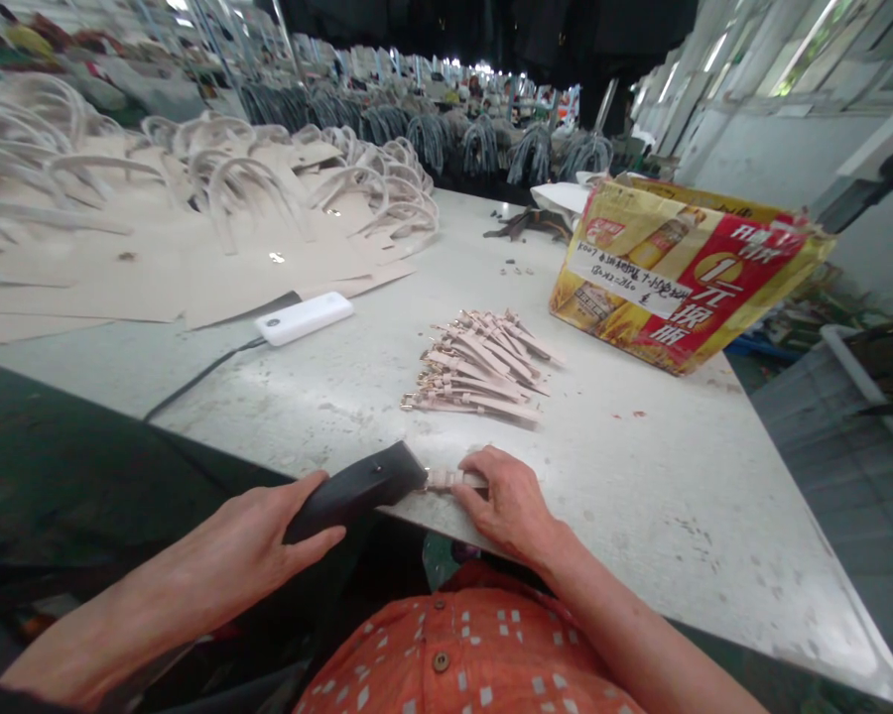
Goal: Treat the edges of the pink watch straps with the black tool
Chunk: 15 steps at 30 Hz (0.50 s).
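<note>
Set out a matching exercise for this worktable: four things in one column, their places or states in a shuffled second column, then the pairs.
Things:
1. Black handheld tool
2. White power bank
3. Pile of beige straps with metal clasps
4. Red-and-yellow printed box

Places or states:
A. Tilted at the far right of the table
B. Gripped in the left hand
C. Fanned out mid-table
D. Black cable running from it

Pairs: 1-B, 2-D, 3-C, 4-A
</note>
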### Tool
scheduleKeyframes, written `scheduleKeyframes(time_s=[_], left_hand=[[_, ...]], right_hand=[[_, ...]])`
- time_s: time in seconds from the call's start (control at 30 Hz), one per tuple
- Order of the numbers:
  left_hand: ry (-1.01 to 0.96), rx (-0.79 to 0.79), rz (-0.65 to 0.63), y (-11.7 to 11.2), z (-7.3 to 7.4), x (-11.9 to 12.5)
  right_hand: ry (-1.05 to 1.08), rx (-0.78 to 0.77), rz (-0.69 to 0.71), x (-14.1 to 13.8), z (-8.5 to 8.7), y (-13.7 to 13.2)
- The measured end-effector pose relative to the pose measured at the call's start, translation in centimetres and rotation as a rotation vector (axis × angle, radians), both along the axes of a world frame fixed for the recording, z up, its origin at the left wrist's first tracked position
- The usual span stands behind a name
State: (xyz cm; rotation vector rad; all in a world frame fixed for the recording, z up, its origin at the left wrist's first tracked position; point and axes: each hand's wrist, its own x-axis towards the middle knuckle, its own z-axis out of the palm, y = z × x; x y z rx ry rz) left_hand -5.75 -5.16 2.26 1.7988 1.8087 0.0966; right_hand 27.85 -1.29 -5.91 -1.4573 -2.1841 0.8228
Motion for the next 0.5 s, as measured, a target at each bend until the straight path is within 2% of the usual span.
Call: scheduleKeyframes(time_s=[0.1,0.27,0.5], left_hand=[[0.008,-0.051,-0.045,0.0,-0.6,1.1],[0.039,0.047,-0.029,0.7,-0.8,2.7],[-0.006,0.033,0.035,0.4,0.6,1.1]], right_hand=[[-0.016,-0.026,-0.023,-0.2,0.4,0.1],[0.016,-0.062,-0.04,0.0,0.9,0.6],[0.01,0.217,0.123,2.6,-0.7,-0.4]])
